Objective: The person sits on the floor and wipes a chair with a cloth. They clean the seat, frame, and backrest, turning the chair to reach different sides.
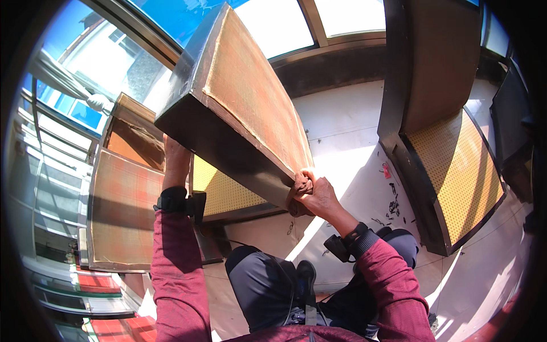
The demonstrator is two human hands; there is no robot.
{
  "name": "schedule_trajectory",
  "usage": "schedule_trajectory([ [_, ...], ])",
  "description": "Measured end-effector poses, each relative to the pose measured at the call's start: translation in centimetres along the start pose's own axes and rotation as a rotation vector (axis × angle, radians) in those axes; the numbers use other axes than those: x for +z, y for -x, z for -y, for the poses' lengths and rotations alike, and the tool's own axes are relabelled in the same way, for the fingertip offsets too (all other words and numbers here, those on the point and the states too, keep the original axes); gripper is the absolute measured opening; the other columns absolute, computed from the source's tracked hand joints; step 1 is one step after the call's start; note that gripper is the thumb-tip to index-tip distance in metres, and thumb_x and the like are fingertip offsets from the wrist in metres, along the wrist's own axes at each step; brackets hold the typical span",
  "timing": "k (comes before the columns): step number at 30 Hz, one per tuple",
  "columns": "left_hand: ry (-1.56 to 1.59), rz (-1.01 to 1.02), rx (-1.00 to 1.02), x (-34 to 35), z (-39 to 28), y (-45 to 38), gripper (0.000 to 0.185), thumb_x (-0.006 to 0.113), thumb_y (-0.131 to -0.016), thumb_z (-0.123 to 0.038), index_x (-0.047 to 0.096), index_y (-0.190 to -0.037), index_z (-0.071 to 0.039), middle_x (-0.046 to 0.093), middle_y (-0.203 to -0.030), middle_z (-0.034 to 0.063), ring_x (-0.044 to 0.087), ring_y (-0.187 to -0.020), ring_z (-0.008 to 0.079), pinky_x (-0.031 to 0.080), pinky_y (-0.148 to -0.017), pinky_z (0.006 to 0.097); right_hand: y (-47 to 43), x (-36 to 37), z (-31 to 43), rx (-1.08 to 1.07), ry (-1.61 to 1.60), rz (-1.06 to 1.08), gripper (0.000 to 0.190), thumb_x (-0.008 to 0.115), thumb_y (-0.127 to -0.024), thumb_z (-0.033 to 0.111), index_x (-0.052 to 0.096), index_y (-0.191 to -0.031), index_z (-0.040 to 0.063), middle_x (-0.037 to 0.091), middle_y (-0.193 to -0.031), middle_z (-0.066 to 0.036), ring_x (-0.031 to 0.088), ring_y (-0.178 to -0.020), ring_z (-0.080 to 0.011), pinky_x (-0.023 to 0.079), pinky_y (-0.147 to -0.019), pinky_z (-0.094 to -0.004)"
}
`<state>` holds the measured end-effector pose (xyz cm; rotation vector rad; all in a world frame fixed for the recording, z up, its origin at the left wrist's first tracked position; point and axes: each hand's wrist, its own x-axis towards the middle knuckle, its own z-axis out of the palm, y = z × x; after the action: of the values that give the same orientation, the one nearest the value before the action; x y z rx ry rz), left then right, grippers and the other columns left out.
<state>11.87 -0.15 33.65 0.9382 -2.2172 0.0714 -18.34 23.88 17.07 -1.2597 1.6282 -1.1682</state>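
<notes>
A dark-framed furniture panel with a faded woven fabric face [256, 94] stands tilted in front of me. My left hand [176, 149] is at the panel's left side, its fingers hidden behind the dark edge. My right hand [318, 194] grips a bunched brown cloth [303, 184] against the panel's near lower corner. Below the panel shows a yellow dotted seat surface [226, 190] with a dark border.
To the right stands another dark seat piece with a yellow dotted panel [461, 175]. Small dark scraps [393, 205] and a red bit [386, 171] lie on the tiled floor. Another fabric-faced piece [124, 209] is at the left. Windows [273, 25] rise beyond.
</notes>
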Motion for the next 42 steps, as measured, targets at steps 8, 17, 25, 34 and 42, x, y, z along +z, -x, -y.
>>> schedule_trajectory([
  [8, 0.474, -0.151, -0.300, -5.4, -11.5, -4.7, 0.034, 0.061, -0.110, -0.029, 0.075, -0.119, 0.001, 0.074, -0.100, 0.0024, 0.064, -0.093, 0.0096, 0.052, -0.086, 0.0270, -0.3, 0.3, -0.7, 0.047, -0.056, 0.017, 0.056, 0.085, -0.079, 0.021, 0.064, -0.129, 0.008, 0.072, -0.117, -0.018, 0.071, -0.111, -0.0357, 0.055, -0.096, -0.0411],
  [17, 0.542, -0.072, 0.112, -10.2, -22.1, -10.1, 0.029, 0.060, -0.111, -0.026, 0.074, -0.121, -0.003, 0.073, -0.116, 0.0078, 0.066, -0.110, 0.0142, 0.051, -0.100, 0.0299, -0.5, 0.4, -1.5, -0.016, -0.095, 0.015, 0.058, 0.085, -0.076, 0.018, 0.064, -0.128, 0.006, 0.070, -0.118, -0.020, 0.069, -0.113, -0.0363, 0.055, -0.097, -0.0417],
  [25, 0.422, 0.116, -0.040, -7.5, -23.5, -12.5, 0.029, 0.060, -0.110, -0.025, 0.072, -0.124, -0.003, 0.070, -0.121, 0.0088, 0.067, -0.112, 0.0182, 0.050, -0.100, 0.0301, -0.6, -1.1, -1.3, -0.047, -0.078, 0.053, 0.053, 0.080, -0.077, 0.011, 0.064, -0.126, 0.002, 0.070, -0.114, -0.016, 0.070, -0.109, -0.0341, 0.055, -0.098, -0.0419],
  [34, 0.234, 0.055, 0.215, -7.8, -24.3, -12.0, 0.024, 0.056, -0.107, -0.015, 0.071, -0.112, 0.003, 0.071, -0.121, 0.0177, 0.068, -0.114, 0.0315, 0.051, -0.103, 0.0395, -9.3, -9.0, 5.7, -0.210, -0.903, -0.192, 0.037, 0.061, -0.094, 0.003, 0.057, -0.130, 0.002, 0.066, -0.116, -0.008, 0.068, -0.106, -0.0176, 0.058, -0.095, -0.0326],
  [42, -0.107, 0.035, 0.325, -8.3, -25.4, -11.1, 0.040, 0.070, -0.092, -0.028, 0.070, -0.112, 0.007, 0.072, -0.115, 0.0249, 0.073, -0.103, 0.0408, 0.059, -0.091, 0.0441, -26.0, -13.6, 16.7, -0.452, -1.114, 0.027, 0.039, 0.067, -0.099, 0.019, 0.056, -0.133, 0.003, 0.064, -0.124, -0.010, 0.065, -0.112, -0.0195, 0.053, -0.099, -0.0372],
])
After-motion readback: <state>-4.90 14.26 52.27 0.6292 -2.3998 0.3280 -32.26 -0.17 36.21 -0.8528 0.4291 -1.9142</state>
